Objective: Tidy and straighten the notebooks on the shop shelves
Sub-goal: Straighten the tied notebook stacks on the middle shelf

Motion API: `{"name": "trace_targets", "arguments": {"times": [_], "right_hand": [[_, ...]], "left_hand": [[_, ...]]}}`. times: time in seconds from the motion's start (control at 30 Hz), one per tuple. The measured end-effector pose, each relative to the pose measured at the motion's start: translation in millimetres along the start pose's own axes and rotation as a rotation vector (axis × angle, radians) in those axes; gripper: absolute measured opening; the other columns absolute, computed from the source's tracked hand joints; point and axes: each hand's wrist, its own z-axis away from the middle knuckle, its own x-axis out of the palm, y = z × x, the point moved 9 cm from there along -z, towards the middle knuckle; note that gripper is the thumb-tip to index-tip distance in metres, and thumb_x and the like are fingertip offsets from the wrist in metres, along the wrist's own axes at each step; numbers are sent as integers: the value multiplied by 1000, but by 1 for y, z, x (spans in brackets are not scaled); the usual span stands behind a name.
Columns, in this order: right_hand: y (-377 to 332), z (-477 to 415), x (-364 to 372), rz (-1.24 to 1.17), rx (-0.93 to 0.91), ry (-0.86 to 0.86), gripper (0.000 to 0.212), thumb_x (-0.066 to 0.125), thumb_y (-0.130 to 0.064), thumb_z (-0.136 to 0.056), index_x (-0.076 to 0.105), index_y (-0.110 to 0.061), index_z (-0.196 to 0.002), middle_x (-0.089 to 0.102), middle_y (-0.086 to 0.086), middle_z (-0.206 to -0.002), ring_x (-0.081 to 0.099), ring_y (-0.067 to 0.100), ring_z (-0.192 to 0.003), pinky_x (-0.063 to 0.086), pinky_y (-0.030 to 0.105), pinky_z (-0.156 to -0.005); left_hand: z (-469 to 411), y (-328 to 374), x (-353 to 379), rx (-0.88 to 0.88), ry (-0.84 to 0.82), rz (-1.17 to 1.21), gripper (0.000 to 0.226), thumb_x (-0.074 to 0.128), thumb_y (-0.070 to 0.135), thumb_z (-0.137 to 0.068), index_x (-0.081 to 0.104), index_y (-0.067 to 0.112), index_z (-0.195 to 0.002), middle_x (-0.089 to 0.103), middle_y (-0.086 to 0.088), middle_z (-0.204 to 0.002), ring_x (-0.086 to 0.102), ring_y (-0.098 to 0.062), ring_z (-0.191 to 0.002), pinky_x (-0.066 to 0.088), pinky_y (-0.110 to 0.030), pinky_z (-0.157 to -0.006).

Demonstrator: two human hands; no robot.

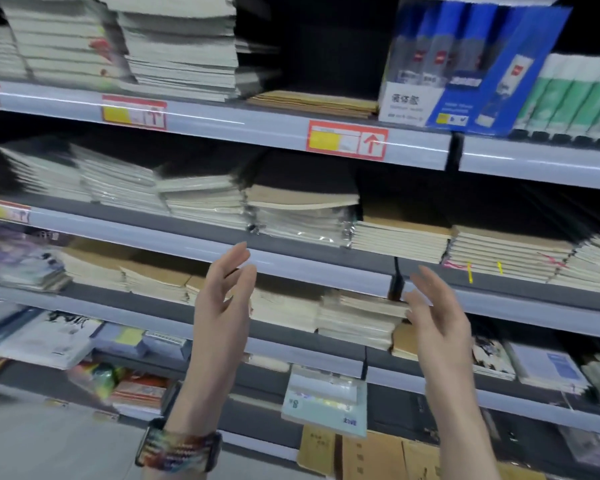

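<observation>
Both my hands are raised in front of the shelves, palms facing each other, fingers straight and holding nothing. My left hand (224, 299), with a striped band on its wrist, and my right hand (437, 317) flank a stack of cream notebooks (357, 320) on the third shelf down, without touching it. The shelf above carries a wrapped stack with a brown cover (298, 213) and flat brown-covered stacks (402, 237). Tall grey-white stacks (181, 46) fill the top shelf at the left. The view is blurred.
A blue and white display box (465, 64) and green-capped tubes (575, 95) stand on the top shelf at the right. Grey shelf rails (222, 123) carry red price tags (347, 140). A pale booklet (326, 400) juts out from a lower shelf between my forearms.
</observation>
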Motion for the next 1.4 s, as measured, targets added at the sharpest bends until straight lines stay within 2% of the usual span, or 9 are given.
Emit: {"name": "trace_targets", "arguments": {"times": [0.13,0.5,0.9,0.97,1.1,1.2,1.27,1.33,1.4], "right_hand": [[-6,1,42,7,13,-14,37,56,-31,-101,52,-47,-134,57,-27,-131,57,7,-120,47,35,-102],[-12,-27,101,-27,29,-9,33,55,-31,-101,56,-47,-131,62,-23,-128,58,9,-123,46,43,-107],[-17,-99,112,-71,50,45,36,58,-28,-100,57,-36,-136,64,-18,-123,61,6,-117,45,38,-109],[-19,-111,112,-73,52,57,30,58,-26,-100,59,-34,-130,65,-15,-117,64,7,-112,47,37,-107],[-24,-133,108,-79,37,86,13,56,-26,-101,64,-37,-100,72,-15,-94,69,8,-97,49,35,-98],[-18,-150,103,-117,66,102,16,56,-23,-101,66,-26,-113,70,-9,-103,68,6,-95,50,36,-101],[-18,-161,102,-105,55,113,15,56,-20,-101,66,-24,-111,70,-9,-101,67,12,-99,50,36,-101],[-24,-166,106,-66,31,88,16,56,-20,-100,67,-31,-100,72,-12,-96,66,10,-95,49,27,-89],[-26,-168,114,-30,33,44,15,56,-21,-100,67,-26,-91,72,8,-89,65,20,-83,47,25,-70]], "left_hand": [[-25,0,-34,-4,20,23,29,55,35,-101,59,40,-129,59,24,-129,55,1,-121,45,-29,-101],[-78,-19,-70,-21,71,34,28,58,32,-100,60,37,-127,62,22,-127,56,1,-120,47,-40,-105],[-136,-26,-40,-23,72,25,29,58,33,-99,60,41,-127,63,20,-125,58,-1,-117,48,-40,-104],[-145,-26,-31,-25,66,23,29,58,34,-99,60,41,-127,63,21,-124,59,1,-115,48,-39,-104],[-161,-28,-13,-20,62,10,29,59,33,-98,59,39,-127,63,20,-125,59,5,-112,49,-35,-103],[-171,-29,2,-22,48,14,30,59,34,-98,60,39,-127,63,20,-124,60,5,-110,49,-29,-97],[-177,-30,10,-34,47,23,28,59,35,-98,61,39,-126,64,21,-122,60,6,-108,49,-26,-94],[-183,-34,19,-59,50,31,25,58,37,-98,61,39,-123,63,22,-123,59,11,-105,48,-15,-87],[-186,-37,26,-83,57,11,25,57,38,-98,59,38,-122,61,21,-125,56,19,-99,45,-6,-75]]}}
